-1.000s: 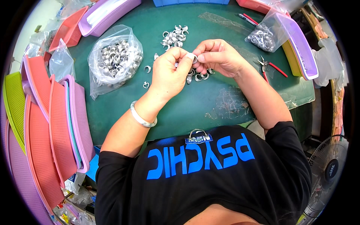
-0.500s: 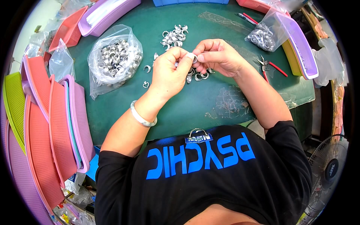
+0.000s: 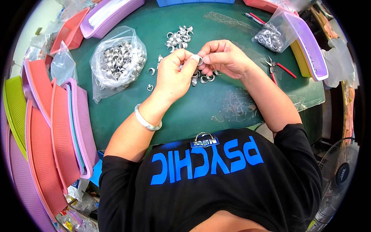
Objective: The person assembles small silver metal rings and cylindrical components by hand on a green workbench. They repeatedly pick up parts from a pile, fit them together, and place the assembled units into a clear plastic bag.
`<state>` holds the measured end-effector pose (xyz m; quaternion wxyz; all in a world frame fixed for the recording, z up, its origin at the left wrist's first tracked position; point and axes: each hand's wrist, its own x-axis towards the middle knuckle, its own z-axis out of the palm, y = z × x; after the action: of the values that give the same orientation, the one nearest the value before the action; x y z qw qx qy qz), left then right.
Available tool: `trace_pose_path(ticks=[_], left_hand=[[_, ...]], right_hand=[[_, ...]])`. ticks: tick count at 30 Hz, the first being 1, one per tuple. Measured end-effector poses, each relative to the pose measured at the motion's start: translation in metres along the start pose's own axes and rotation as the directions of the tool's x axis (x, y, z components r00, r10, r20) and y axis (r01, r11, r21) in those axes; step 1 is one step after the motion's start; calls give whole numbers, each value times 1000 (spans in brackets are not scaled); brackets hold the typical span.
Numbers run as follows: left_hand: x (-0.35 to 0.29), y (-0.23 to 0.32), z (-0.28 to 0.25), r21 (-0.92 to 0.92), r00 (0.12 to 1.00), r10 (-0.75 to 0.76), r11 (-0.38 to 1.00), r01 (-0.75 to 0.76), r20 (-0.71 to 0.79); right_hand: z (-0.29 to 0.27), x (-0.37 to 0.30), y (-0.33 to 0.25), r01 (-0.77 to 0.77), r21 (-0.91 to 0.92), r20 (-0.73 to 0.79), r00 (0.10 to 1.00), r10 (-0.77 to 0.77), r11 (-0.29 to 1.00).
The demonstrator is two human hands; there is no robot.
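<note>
One metal ring point(image 3: 200, 61), raised above the green counter point(image 3: 174, 116) between two bare hands. Left hand point(image 3: 172, 75): fingers pinched on the ring's near-left side. Right hand point(image 3: 228, 60): fingers curled close at its right side; whether gripping or merely touching, cannot tell. Step in hand, by judgement: working or checking this single piece; the next move calls for a steady left pinch and fine right-hand adjustment. Compared with half a second ago: hands and ring, no clear change; loose rings point(image 3: 179, 38), same spots.

Silver-grey rings point(image 3: 180, 40), dark green tabletop point(image 3: 162, 125), red-handled pliers point(image 3: 273, 65)
</note>
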<state>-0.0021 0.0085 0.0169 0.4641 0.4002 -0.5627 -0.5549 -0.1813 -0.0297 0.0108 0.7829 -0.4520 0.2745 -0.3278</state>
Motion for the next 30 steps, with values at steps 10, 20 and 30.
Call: trace_pose_path(ticks=[10,20,30], left_hand=[[1,-1,-2,-103,991,-130,987,127,-17],[2,1,-1,-174,984,-172,971,164,-33],[12,7,-17,-168,983,-32,986,2,-180]], right_hand=[[-3,1,0,3,0,6,1000,-3,1000],[-2,1,0,-6,10,2,1000,6,1000],[1,-1,-9,62,-9,-60,996,-63,998]])
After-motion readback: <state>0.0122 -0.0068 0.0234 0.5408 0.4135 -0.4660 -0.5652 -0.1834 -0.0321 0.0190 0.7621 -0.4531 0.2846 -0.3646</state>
